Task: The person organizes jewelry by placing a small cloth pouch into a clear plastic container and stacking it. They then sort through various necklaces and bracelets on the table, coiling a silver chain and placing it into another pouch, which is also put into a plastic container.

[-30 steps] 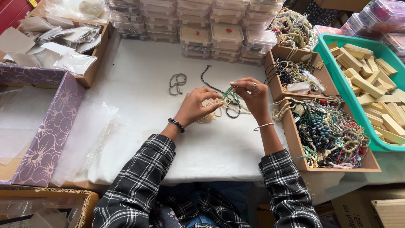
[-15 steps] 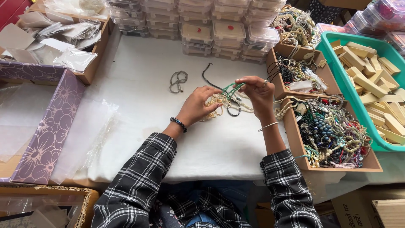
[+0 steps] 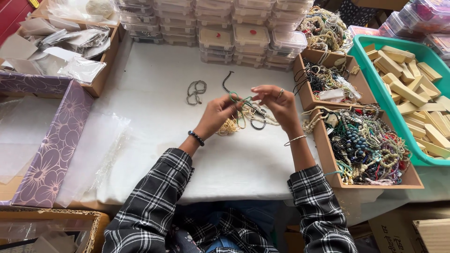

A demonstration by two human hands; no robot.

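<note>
green cord [image 3: 238, 99] pinched between both hands [image 3: 251, 107] above white table [image 3: 154, 117], clear lidded boxes [image 3: 234, 35] stacked behind.

Beads [image 3: 239, 122] lay on the table [image 3: 154, 112] under my hands. Stacked boxes [image 3: 234, 33] stood behind them, bead trays [image 3: 365, 145] to my right, a bracelet [image 3: 196, 91] left.

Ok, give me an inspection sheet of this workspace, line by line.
Surface: table under a white cloth.
Job's things: green cord between both hands; bead strands beneath.
Clutter: loose cord loop.
Grippers: left hand and right hand pinch the cord.
Cables: nothing seen.
Surroundings: stacked clear boxes; cardboard tray of bead jewellery; teal bin of wooden blocks; purple floral box.
</note>
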